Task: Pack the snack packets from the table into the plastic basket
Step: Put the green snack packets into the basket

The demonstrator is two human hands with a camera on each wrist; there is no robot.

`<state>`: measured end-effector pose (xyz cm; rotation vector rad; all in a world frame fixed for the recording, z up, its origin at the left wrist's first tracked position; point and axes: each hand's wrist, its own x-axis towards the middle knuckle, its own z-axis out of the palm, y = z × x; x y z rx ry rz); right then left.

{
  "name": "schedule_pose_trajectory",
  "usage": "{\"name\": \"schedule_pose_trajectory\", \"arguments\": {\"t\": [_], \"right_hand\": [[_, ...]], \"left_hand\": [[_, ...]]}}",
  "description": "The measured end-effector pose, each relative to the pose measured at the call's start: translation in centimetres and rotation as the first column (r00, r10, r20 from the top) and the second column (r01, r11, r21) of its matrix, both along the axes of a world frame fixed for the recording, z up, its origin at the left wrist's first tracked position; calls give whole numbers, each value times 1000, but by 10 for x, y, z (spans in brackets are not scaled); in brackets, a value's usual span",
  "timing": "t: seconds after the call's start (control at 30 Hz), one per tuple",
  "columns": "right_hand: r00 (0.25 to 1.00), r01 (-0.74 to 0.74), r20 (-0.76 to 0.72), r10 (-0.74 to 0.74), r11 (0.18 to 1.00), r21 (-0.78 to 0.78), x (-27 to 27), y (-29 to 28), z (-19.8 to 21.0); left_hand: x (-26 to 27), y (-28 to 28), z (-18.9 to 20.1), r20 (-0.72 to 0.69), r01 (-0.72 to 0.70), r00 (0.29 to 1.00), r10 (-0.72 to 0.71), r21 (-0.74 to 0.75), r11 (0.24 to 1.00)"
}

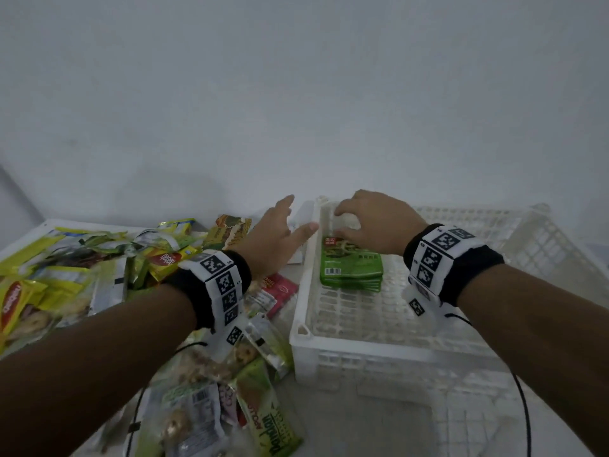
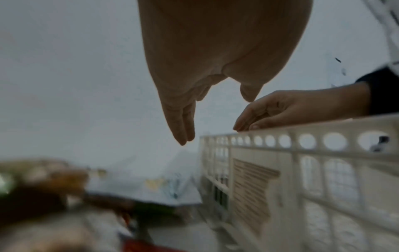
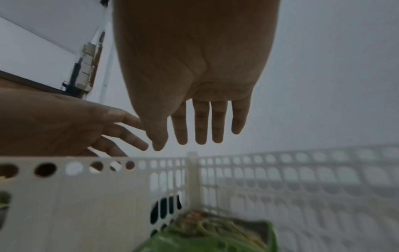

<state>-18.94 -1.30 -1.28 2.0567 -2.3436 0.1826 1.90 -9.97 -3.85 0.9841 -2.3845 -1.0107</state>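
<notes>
Green packet stack (image 1: 351, 267) sits in basket (image 1: 389, 328) far-left corner, right hand (image 1: 375, 222) above it with fingers relaxed, holding nothing, left hand (image 1: 276, 239) spread over bench pile (image 1: 66, 265): grab next packet flat, stack flush.

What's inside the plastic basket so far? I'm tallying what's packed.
A stack of green packets lies in the plastic basket by its far-left corner. The right hand covers the stack's far end.
</notes>
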Motion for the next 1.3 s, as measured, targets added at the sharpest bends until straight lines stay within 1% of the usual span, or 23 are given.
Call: {"name": "schedule_pose_trajectory", "arguments": {"t": [0.03,0.1,0.17,0.3,0.43,0.53,0.63,0.77,0.93,1.03,1.1,1.23,1.3], "right_hand": [[1000,-8,-6,8,1000,-21,6,-1,6],[999,-34,-16,33,998,-54,19,-3,17],[998,-64,-27,62,994,-85,35,-6,27],[988,-143,-69,137,985,-94,72,-15,42],[972,-199,-142,188,978,-66,109,-27,58],[961,-220,-183,207,974,-53,139,-37,67],[953,-215,-224,204,976,-23,171,-49,75],[958,-159,-241,158,987,14,214,-62,80],[972,-83,-215,94,995,63,273,-70,64],[982,-35,-180,55,993,110,297,-62,40],[986,-4,-162,31,986,165,305,-53,22],[991,56,-132,-23,966,252,306,-25,-13],[991,86,-124,-53,958,275,301,-8,-29]], "left_hand": [[9,-3,5,83,-5,996,15,-130,992],[29,-7,17,241,16,968,76,-357,934],[53,-10,26,357,60,926,122,-458,887],[102,-11,35,473,58,847,242,-534,844],[145,-13,37,540,44,781,314,-549,834],[172,-17,37,553,13,761,338,-535,845],[198,-26,33,549,13,770,326,-523,852],[233,-44,25,555,58,788,266,-497,866],[277,-63,6,559,202,818,137,-502,841],[285,-58,-6,571,306,821,-13,-421,854],[285,-49,-15,556,376,823,-118,-376,847],[281,-16,-35,525,526,787,-325,-295,797],[279,3,-42,514,602,749,-418,-264,754]]}}
